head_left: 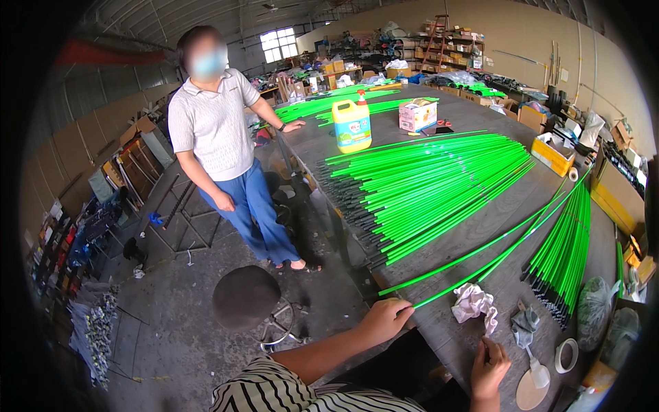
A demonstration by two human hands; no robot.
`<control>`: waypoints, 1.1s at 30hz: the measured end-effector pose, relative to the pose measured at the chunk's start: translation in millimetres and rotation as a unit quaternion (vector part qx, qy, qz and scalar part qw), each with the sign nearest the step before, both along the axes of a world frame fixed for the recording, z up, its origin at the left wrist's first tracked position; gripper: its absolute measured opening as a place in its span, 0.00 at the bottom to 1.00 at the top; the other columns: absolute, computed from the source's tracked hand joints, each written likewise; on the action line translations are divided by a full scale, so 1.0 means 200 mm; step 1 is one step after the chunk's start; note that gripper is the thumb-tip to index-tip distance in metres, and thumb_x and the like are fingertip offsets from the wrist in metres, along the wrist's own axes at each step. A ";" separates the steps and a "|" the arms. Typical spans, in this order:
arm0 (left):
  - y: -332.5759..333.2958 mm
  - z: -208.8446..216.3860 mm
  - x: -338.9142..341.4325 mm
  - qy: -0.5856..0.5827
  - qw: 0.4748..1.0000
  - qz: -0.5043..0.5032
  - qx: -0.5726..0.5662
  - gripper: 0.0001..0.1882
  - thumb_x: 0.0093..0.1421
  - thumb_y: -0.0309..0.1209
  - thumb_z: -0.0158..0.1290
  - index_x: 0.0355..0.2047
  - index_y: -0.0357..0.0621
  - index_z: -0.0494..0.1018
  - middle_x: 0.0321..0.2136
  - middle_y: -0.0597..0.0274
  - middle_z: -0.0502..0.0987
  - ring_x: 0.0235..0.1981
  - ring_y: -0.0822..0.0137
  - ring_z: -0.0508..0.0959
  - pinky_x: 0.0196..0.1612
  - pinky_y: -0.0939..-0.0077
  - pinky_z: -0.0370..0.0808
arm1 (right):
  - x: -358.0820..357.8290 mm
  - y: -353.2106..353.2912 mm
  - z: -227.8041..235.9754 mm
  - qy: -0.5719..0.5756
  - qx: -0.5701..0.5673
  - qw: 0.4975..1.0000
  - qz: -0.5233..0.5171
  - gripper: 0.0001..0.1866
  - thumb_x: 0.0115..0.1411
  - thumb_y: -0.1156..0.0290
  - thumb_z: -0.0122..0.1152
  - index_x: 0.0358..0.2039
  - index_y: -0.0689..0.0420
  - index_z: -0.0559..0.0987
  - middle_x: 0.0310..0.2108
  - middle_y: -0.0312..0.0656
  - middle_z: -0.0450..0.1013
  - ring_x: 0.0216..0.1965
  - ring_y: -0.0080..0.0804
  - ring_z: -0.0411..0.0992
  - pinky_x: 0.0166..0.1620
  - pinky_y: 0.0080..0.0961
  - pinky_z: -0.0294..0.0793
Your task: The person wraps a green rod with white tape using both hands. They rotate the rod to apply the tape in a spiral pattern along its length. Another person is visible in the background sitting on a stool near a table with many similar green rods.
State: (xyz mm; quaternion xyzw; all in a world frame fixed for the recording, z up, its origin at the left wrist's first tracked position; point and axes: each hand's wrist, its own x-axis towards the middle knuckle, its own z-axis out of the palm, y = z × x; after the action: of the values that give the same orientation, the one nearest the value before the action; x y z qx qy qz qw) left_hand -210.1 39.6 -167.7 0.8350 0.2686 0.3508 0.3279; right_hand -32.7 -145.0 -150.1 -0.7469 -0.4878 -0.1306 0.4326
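Note:
My left hand (386,321) is closed around the near end of a thin green rod (473,270) at the table's edge. That rod slants away to the right over the dark table (439,329), with other loose green rods beside it. My right hand (490,367) is at the near edge with its fingers curled; what is between them, if anything, is hidden. Just beyond its fingertips lies a crumpled pink cloth (473,302). To its right are a grey rag (525,325), a round tan disc (533,390) with a whitish brush-like tool, and a tape roll (566,356).
A wide fan of green rods (446,189) with black ends covers the table's middle; a second bundle (566,247) lies right. A yellow jug (351,126) and a small box (417,115) stand behind. Across the corner stands a person (216,130), near a stool (246,298).

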 end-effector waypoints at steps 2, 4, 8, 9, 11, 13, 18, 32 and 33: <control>0.00 0.01 0.00 0.002 1.000 -0.002 0.000 0.10 0.54 0.31 0.51 0.29 0.35 0.73 0.24 0.50 0.75 0.25 0.54 0.75 0.28 0.68 0.69 | 0.00 0.00 0.01 0.000 0.001 1.000 -0.002 0.05 0.48 0.80 0.56 0.28 0.63 0.76 0.21 0.47 0.71 0.20 0.42 0.69 0.25 0.31 0.67; 0.00 0.01 0.00 -0.001 1.000 -0.005 -0.006 0.10 0.54 0.31 0.51 0.29 0.34 0.73 0.24 0.50 0.75 0.25 0.54 0.75 0.27 0.69 0.69 | 0.00 0.00 0.00 0.003 0.001 1.000 -0.006 0.05 0.48 0.80 0.56 0.28 0.63 0.76 0.21 0.48 0.71 0.20 0.42 0.70 0.25 0.31 0.67; 0.00 0.00 -0.01 0.005 1.000 -0.005 -0.013 0.10 0.54 0.31 0.51 0.30 0.34 0.73 0.24 0.50 0.75 0.25 0.54 0.75 0.27 0.69 0.69 | 0.02 0.00 -0.01 0.034 -0.019 0.999 -0.018 0.05 0.48 0.80 0.56 0.28 0.63 0.76 0.21 0.48 0.71 0.21 0.42 0.70 0.26 0.31 0.68; 0.00 0.00 -0.01 0.002 1.000 -0.005 -0.013 0.10 0.55 0.31 0.51 0.30 0.34 0.73 0.24 0.50 0.75 0.25 0.54 0.75 0.27 0.70 0.69 | 0.02 0.00 -0.01 0.036 -0.020 0.999 -0.018 0.05 0.48 0.80 0.56 0.28 0.63 0.76 0.21 0.48 0.71 0.21 0.42 0.70 0.26 0.31 0.68; 0.00 0.00 -0.02 -0.006 1.000 -0.007 -0.014 0.10 0.55 0.31 0.51 0.30 0.34 0.73 0.25 0.49 0.75 0.25 0.54 0.75 0.27 0.70 0.70 | 0.01 0.00 -0.01 0.040 -0.022 0.999 -0.018 0.05 0.48 0.80 0.56 0.28 0.64 0.76 0.21 0.48 0.71 0.21 0.42 0.70 0.26 0.31 0.68; -0.01 -0.01 -0.02 -0.006 1.000 -0.007 -0.014 0.10 0.55 0.31 0.51 0.30 0.34 0.73 0.25 0.50 0.75 0.25 0.55 0.75 0.27 0.70 0.70 | 0.01 0.00 -0.01 0.036 -0.016 0.999 -0.017 0.05 0.48 0.80 0.56 0.28 0.64 0.76 0.21 0.48 0.71 0.21 0.42 0.70 0.26 0.31 0.68; -0.02 0.00 -0.03 0.001 0.999 -0.013 -0.031 0.10 0.55 0.31 0.50 0.30 0.35 0.73 0.24 0.51 0.75 0.25 0.55 0.75 0.28 0.71 0.70 | 0.02 -0.01 -0.02 0.038 -0.019 0.999 -0.013 0.05 0.48 0.81 0.56 0.28 0.64 0.76 0.20 0.48 0.70 0.20 0.41 0.69 0.25 0.30 0.67; -0.03 -0.01 -0.03 0.007 0.999 -0.016 -0.036 0.10 0.55 0.30 0.50 0.31 0.35 0.73 0.25 0.50 0.75 0.26 0.57 0.76 0.28 0.71 0.70 | 0.02 0.00 -0.02 0.027 -0.013 0.999 -0.012 0.04 0.48 0.80 0.56 0.27 0.63 0.76 0.20 0.48 0.70 0.20 0.41 0.69 0.25 0.31 0.67; -0.03 -0.01 -0.03 0.010 0.999 -0.016 -0.038 0.10 0.55 0.30 0.50 0.31 0.35 0.73 0.26 0.50 0.75 0.26 0.57 0.75 0.28 0.71 0.70 | 0.02 0.00 -0.03 0.025 -0.012 1.000 -0.011 0.04 0.48 0.80 0.56 0.27 0.63 0.76 0.20 0.48 0.70 0.20 0.41 0.69 0.24 0.31 0.67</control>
State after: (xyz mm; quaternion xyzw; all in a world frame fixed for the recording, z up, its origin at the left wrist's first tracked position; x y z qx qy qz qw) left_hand -216.0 34.5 -170.5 0.8296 0.2710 0.3269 0.3624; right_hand -28.6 -145.7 -155.2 -0.7604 -0.4699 -0.1107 0.4344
